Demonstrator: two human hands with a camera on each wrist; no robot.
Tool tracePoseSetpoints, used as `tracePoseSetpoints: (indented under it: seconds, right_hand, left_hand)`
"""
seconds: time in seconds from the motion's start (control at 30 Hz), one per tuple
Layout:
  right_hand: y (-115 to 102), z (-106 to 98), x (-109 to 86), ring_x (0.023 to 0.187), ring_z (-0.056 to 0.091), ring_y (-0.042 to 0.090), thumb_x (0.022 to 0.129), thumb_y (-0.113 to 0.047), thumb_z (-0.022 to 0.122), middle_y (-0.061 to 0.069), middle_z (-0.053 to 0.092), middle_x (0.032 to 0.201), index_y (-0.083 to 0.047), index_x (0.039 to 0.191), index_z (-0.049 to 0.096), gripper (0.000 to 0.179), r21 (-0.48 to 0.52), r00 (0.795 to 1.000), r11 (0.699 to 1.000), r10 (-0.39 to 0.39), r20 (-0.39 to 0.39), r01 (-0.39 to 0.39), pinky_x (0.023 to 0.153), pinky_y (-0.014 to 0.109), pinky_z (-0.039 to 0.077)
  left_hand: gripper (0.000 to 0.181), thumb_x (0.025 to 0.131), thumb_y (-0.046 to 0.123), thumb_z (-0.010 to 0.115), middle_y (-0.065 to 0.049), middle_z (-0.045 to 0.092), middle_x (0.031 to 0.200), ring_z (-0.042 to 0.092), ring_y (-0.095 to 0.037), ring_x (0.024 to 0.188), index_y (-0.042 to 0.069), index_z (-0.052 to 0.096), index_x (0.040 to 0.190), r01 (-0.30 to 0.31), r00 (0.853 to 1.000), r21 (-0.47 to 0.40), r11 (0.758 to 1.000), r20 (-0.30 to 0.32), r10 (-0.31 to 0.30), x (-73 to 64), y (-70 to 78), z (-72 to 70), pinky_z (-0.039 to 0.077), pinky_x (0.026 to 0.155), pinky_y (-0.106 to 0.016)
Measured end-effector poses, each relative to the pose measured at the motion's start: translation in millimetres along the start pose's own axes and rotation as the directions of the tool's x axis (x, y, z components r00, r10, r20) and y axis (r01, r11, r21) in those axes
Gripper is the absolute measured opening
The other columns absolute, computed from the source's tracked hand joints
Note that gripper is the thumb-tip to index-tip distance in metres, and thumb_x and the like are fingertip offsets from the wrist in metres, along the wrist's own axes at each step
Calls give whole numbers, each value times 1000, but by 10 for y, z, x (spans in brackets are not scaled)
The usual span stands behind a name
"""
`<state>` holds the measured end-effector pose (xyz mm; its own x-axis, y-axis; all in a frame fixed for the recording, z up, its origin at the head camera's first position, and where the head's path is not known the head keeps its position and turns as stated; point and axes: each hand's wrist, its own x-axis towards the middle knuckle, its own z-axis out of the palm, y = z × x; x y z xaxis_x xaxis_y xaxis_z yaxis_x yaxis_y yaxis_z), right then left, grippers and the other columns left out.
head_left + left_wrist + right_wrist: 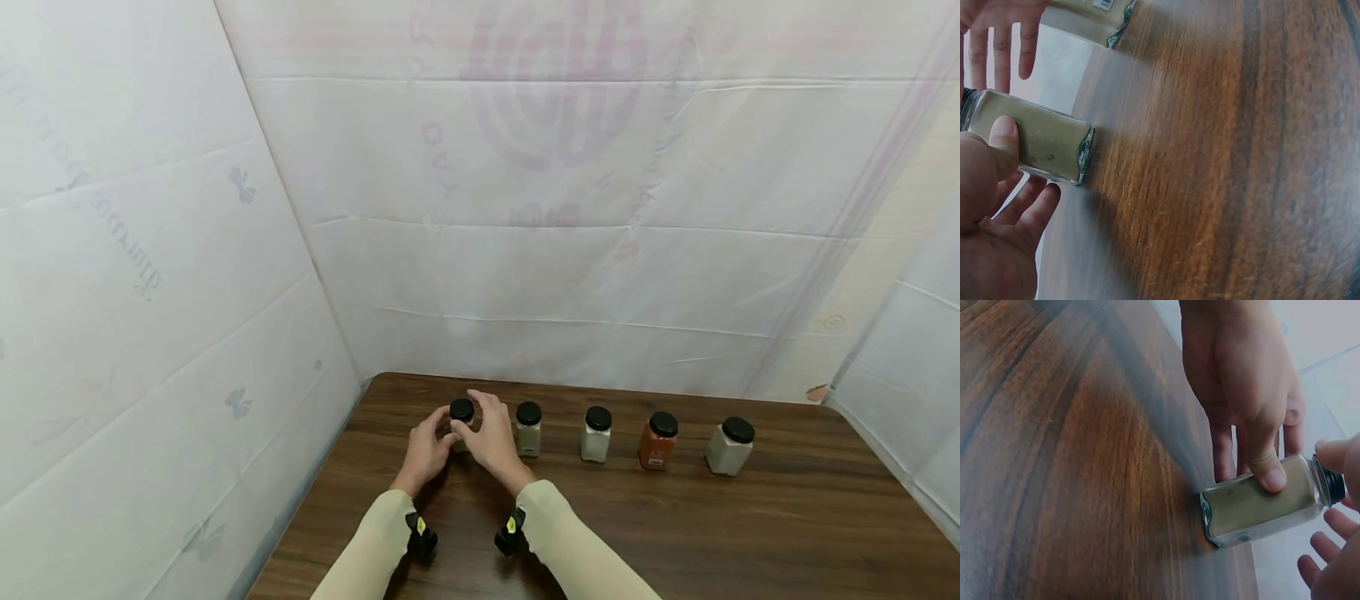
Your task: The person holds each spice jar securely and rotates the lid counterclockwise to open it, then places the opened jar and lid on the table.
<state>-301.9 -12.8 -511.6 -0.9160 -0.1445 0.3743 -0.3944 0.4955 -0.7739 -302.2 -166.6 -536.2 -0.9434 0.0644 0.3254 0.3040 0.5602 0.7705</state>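
Note:
A glass jar (461, 409) with a black lid and greenish-brown powder is at the left end of a row of jars. My left hand (426, 454) holds its body, with the thumb (1005, 144) flat against one side and the fingers behind. Around the top of the same jar (1260, 500) is my right hand (491, 437), its thumb at the black lid (1335, 485). The other right fingers look loosely extended and spread beside the lid in the wrist views. The base of the jar appears to stand on the table.
To the right on the brown wooden table (675, 533) stand a similar greenish jar (528, 440), a pale jar (595, 446), an orange-red jar (657, 450) and another pale jar (726, 454). White sheeting (525, 275) hangs behind the table and at both sides.

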Motion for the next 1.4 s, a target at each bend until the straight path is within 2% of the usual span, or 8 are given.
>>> tracePoseSetpoints:
  seconds: [0.17, 0.27, 0.4, 0.67, 0.83, 0.97, 1.17, 1.4]
  right_hand:
    - [-10, 21, 4, 120, 53, 32, 92, -24, 80, 11, 59, 131, -7, 138, 61, 52, 17, 998, 1000, 24, -56, -23, 97, 51, 49]
    - [-26, 16, 5, 116, 54, 30, 93, -23, 79, 10, 61, 128, -8, 136, 63, 48, 22, 998, 999, 36, -60, -34, 95, 49, 50]
    - [-34, 5, 0, 116, 56, 31, 95, -19, 76, 11, 62, 132, -10, 139, 61, 47, 4, 999, 1000, 13, -41, -13, 94, 50, 51]
    - [-48, -11, -13, 131, 50, 34, 103, -12, 64, 11, 56, 146, -13, 149, 54, 47, 24, 1000, 1000, 15, 25, -15, 102, 54, 48]
    - [-49, -9, -21, 135, 46, 36, 102, -15, 66, 11, 52, 151, -13, 151, 51, 52, 30, 1000, 999, 10, 25, -11, 102, 55, 47]
    - [-23, 18, -12, 129, 49, 34, 96, -23, 75, 11, 55, 146, -11, 147, 54, 56, 31, 999, 999, 15, -31, -14, 99, 53, 47]
    - [-14, 47, -2, 110, 51, 29, 91, -27, 81, 10, 62, 129, -7, 134, 63, 51, 45, 995, 998, 50, -88, -46, 89, 49, 48]
    - [4, 44, -7, 118, 51, 34, 96, -19, 75, 12, 61, 135, -8, 138, 63, 46, 49, 999, 999, 14, -51, -12, 95, 54, 48]
  left_hand:
    - [42, 94, 5, 73, -15, 71, 125, 67, -33, 116, 5, 62, 134, -9, 1000, -8, 1000, 4, 10, 0, 12, 1, 54, 96, -49]
    - [42, 94, 5, 74, -15, 70, 125, 67, -33, 117, 5, 62, 134, -12, 1000, -10, 1000, 8, 13, -2, 20, 1, 55, 96, -48]
    - [42, 93, 5, 74, -17, 70, 126, 67, -34, 117, 4, 63, 133, -21, 1000, -5, 1000, 1, 21, -1, 23, -3, 55, 96, -48]
    - [44, 96, 11, 72, -17, 68, 127, 65, -35, 119, 5, 60, 138, -18, 1000, -7, 1000, 10, 19, 0, 16, -22, 53, 98, -51]
    - [42, 97, 11, 71, -15, 69, 127, 65, -35, 119, 6, 61, 137, -17, 1000, 10, 1000, 6, 17, -9, 3, -20, 53, 98, -53]
    - [42, 96, 8, 72, -15, 69, 128, 66, -34, 119, 7, 61, 137, -13, 1000, 18, 1000, 2, 13, -16, 0, -14, 52, 99, -53]
    - [43, 96, 8, 72, -14, 69, 128, 66, -33, 119, 8, 61, 137, -1, 1000, 14, 1000, 9, 1, -22, 3, -10, 52, 99, -52]
    - [42, 95, 10, 73, -14, 69, 128, 65, -34, 120, 8, 62, 136, 4, 1000, 12, 1000, 4, -5, -28, 17, -4, 51, 100, -53]
